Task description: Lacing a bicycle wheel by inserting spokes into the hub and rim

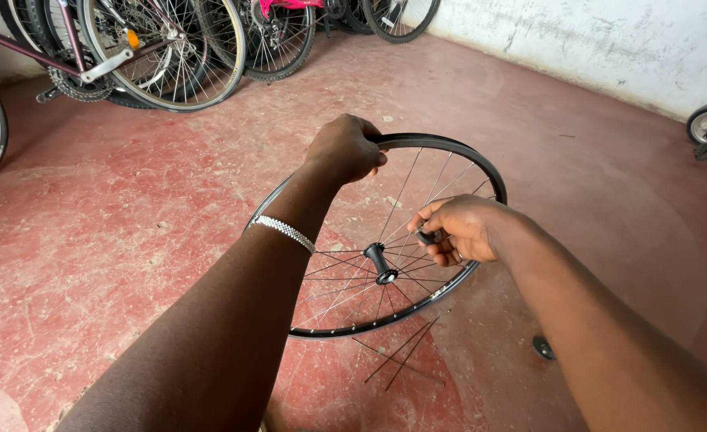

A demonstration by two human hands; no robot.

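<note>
Hands work a black spoked bicycle wheel rim [457,156] held above the red floor [129,224]: left hand [344,150] grips its far edge, right hand [456,230] pinches a small dark tool [425,238] among laced spokes, loose spokes [401,356] unfitted below.

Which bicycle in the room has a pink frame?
The bicycle at the top centre, against the wall: its frame is bright pink. The bicycle to its left has a dark maroon frame.

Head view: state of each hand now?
Left hand: closed on the wheel rim.
Right hand: fingers pinch a small dark tool at the spokes.
</note>
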